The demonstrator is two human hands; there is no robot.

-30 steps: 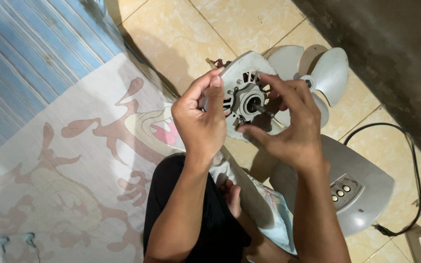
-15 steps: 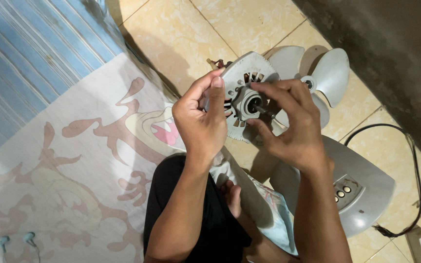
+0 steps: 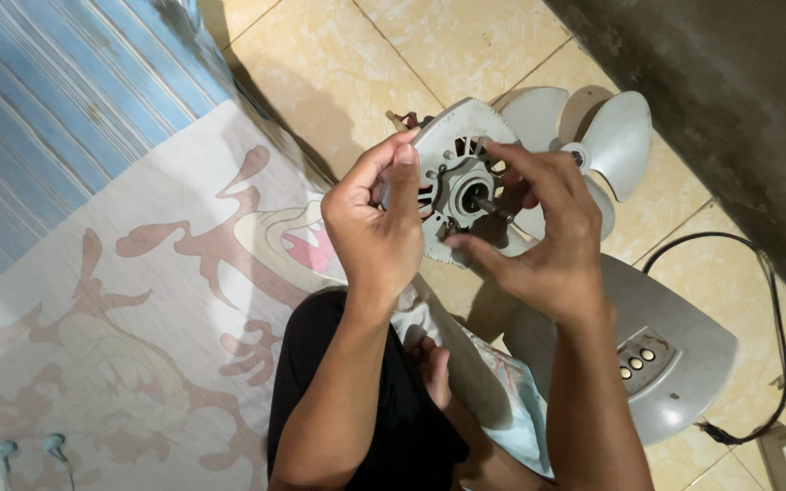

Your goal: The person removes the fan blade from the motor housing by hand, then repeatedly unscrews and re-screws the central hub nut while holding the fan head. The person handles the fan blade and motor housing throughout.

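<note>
Holding a fan motor housing up over the tiled floor

We grip the round grey plastic fan motor housing (image 3: 452,155) with our left hand (image 3: 377,227), thumb and fingers closed on its left edge, keeping it raised above our lap. Our right hand (image 3: 539,241) curls around the front of it, fingertips (image 3: 502,150) touching the vented face on either side of the dark metal shaft (image 3: 491,208) that sticks out from the centre; we cannot tell whether they pinch anything. Behind the housing, a pale grey plastic fan blade set (image 3: 607,136) lies on the beige tiled floor (image 3: 338,64). A grey fan base with round buttons (image 3: 675,355) sits near our right forearm, a black cable (image 3: 770,300) looping beside it.
</note>
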